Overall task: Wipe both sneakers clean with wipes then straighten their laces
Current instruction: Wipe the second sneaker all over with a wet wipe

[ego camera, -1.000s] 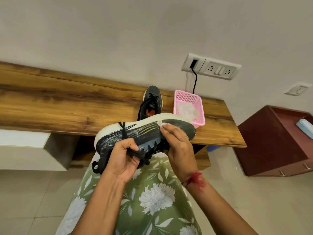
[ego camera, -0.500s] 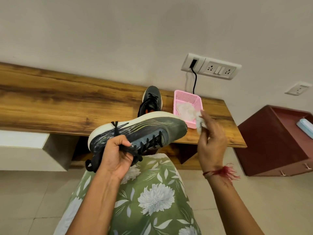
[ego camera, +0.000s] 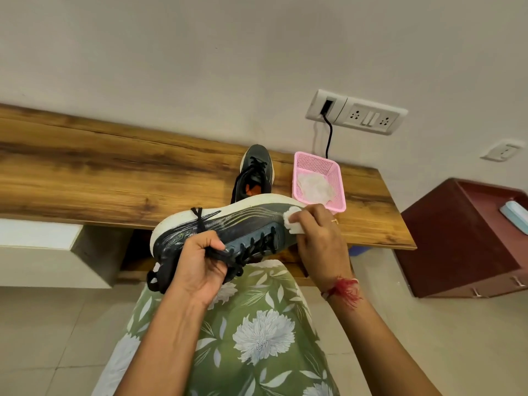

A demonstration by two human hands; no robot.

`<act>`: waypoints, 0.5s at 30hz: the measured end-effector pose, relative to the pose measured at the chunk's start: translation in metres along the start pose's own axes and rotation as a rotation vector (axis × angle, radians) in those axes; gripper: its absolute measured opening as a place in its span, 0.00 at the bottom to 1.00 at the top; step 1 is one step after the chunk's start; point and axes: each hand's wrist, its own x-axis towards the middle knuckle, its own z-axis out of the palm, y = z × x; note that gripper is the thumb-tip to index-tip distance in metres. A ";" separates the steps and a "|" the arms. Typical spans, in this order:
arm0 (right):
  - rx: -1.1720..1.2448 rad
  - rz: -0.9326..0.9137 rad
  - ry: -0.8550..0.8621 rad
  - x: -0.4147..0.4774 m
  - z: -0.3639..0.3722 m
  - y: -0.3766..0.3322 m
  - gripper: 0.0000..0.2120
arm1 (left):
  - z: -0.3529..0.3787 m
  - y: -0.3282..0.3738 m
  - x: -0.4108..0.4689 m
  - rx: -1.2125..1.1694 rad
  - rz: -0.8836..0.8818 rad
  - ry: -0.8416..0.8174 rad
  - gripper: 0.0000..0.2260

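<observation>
Wooden shelf (ego camera: 85, 178) along a plain wall, tiled floor underneath. Up front, the left hand (ego camera: 200, 267) has its fingers curled tight round the collar and laces (ego camera: 251, 247) of the dark sneaker (ego camera: 243, 227). It's holding the shoe up on its side over a green floral lap (ego camera: 251, 324), white sole facing the wall, toe pointing right. The right hand (ego camera: 320, 241) pinches a small white wipe (ego camera: 293, 224), pressed onto the toe end right below the sole edge. Red thread (ego camera: 345, 290) on that wrist.

Behind that, the other sneaker (ego camera: 254, 172) sits on the shelf, toe toward the wall. A pink basket (ego camera: 338, 190) just beside it on the right holds crumpled wipes (ego camera: 314, 185). Socket panel (ego camera: 357, 112) with a black cable (ego camera: 330, 135) is on the wall above, maroon cabinet (ego camera: 457, 238) off to the right.
</observation>
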 end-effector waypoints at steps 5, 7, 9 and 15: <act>-0.017 0.123 0.078 0.002 -0.005 0.001 0.09 | 0.007 0.000 -0.005 -0.005 -0.015 0.051 0.15; -0.008 0.162 0.116 0.004 -0.006 -0.002 0.09 | 0.008 0.000 -0.005 -0.014 -0.017 0.066 0.15; -0.006 0.180 0.142 0.005 -0.003 -0.005 0.09 | 0.011 -0.002 -0.007 -0.016 -0.017 0.060 0.15; -0.025 0.110 0.162 -0.002 0.012 -0.021 0.21 | 0.019 -0.007 -0.014 0.023 -0.029 0.041 0.21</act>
